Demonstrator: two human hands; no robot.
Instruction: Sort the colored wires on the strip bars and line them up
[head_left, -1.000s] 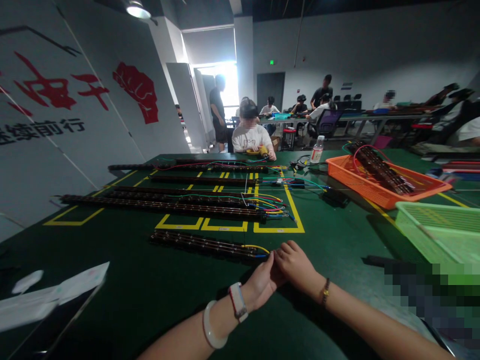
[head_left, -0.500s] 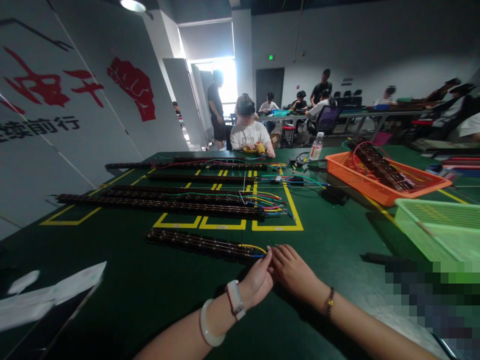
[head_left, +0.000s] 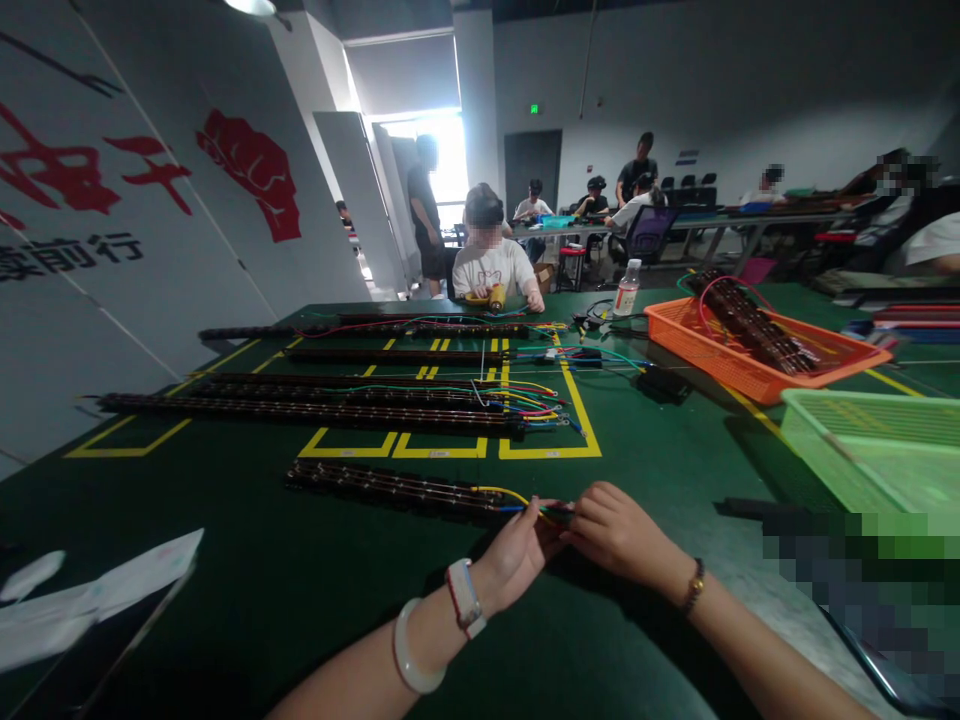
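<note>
A short dark strip with wires along it lies on the green table in front of me. Yellow, blue and other coloured wires come out of its right end. My left hand, with a watch and a pale bangle on the wrist, is closed in a pinch on those wires. My right hand is closed too, pinching the same wire ends just to the right. The two hands are slightly apart, with the wires stretched between them.
Several longer dark strips with coloured wires lie inside yellow tape boxes farther back. An orange basket with strips and a green basket stand at the right. White papers lie at the left. A person sits at the far side.
My hands were pressed together at the strip's end; now the right hand has pulled a little to the right, showing wires between them. The view has shifted slightly.
</note>
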